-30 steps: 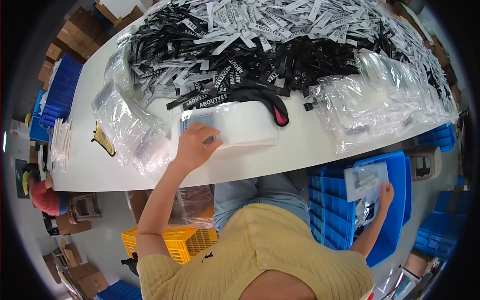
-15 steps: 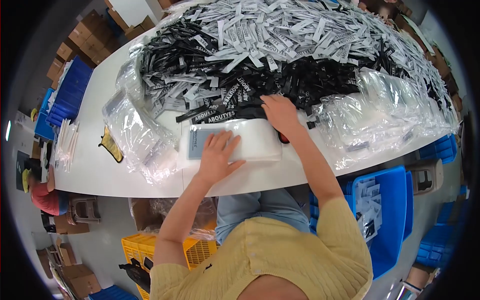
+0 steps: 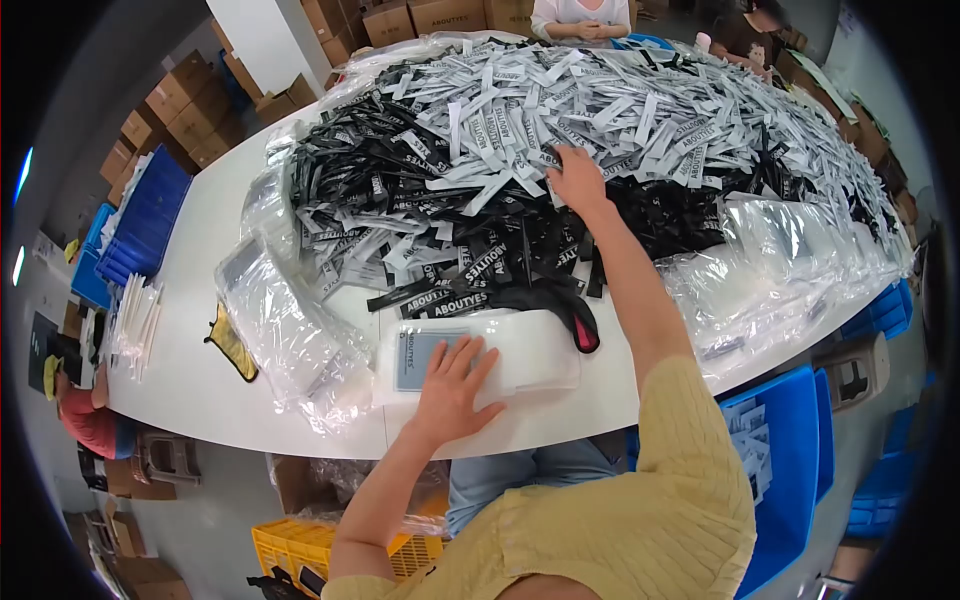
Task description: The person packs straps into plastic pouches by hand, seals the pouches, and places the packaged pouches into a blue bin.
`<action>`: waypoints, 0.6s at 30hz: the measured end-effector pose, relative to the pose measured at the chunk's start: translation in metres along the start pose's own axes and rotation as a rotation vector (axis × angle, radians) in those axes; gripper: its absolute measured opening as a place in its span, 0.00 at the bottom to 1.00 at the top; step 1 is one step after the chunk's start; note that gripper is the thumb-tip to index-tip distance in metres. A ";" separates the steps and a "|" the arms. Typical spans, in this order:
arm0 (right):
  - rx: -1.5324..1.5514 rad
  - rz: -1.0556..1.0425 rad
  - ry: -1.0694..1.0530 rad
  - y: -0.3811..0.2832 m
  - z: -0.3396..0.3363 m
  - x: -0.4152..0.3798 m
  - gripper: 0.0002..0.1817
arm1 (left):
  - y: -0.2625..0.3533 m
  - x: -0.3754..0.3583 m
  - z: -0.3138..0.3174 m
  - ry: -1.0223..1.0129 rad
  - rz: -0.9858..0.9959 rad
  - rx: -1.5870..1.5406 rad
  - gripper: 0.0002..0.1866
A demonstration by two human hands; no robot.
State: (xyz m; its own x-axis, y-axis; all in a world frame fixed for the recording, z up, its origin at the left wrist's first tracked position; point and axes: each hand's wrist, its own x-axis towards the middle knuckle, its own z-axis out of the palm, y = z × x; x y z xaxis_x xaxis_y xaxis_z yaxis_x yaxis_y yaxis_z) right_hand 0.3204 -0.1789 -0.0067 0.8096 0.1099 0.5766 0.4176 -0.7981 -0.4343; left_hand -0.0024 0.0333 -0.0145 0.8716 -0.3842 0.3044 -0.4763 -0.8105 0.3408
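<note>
My left hand (image 3: 457, 390) lies with fingers spread on a stack of clear plastic bags (image 3: 540, 350). A grey-blue printed panel (image 3: 415, 362) shows at the stack's left end. Stretched across the table, my right hand (image 3: 577, 180) is in the heap of white printed packets (image 3: 600, 105). Its fingers are curled together among the packets; what they grip, if anything, is hidden. Black printed packets (image 3: 490, 240) lie between the hands and the white ones. Right of the bag stack is a black item with a pink-red inside (image 3: 584, 335).
Plastic-wrapped bundles lie left (image 3: 285, 320) and right (image 3: 770, 260) on the white table (image 3: 200, 400). A yellow-and-black pouch (image 3: 232, 345) is at left. Blue bins (image 3: 785, 480) and a yellow crate (image 3: 290, 545) stand below the edge. Co-workers (image 3: 580, 20) are around the table.
My right hand has moved from the black packets by the bag stack farther out into the white ones. My left hand stays on the stack. The view has tilted up, showing more people.
</note>
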 end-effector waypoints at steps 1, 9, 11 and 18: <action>-0.115 0.043 -0.144 0.000 0.002 0.008 0.19 | -0.004 -0.002 -0.001 -0.027 0.004 -0.018 0.35; 0.060 -0.061 -0.168 -0.021 -0.045 -0.004 0.12 | -0.020 -0.003 -0.007 -0.078 0.032 -0.178 0.30; 0.318 0.023 -0.181 -0.033 -0.063 -0.034 0.13 | -0.027 -0.005 -0.006 -0.070 0.038 -0.233 0.28; 0.814 0.314 -0.209 -0.042 -0.117 -0.132 0.11 | -0.036 -0.007 -0.004 0.084 -0.275 -0.586 0.06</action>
State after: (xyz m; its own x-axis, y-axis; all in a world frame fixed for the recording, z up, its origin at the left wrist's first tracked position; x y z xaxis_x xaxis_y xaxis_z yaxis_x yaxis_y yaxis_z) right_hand 0.1474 -0.2292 0.0167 0.9613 0.1262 0.2451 0.2628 -0.1514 -0.9529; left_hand 0.0081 0.0668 -0.0253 0.9699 -0.1422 0.1977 -0.2425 -0.4895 0.8376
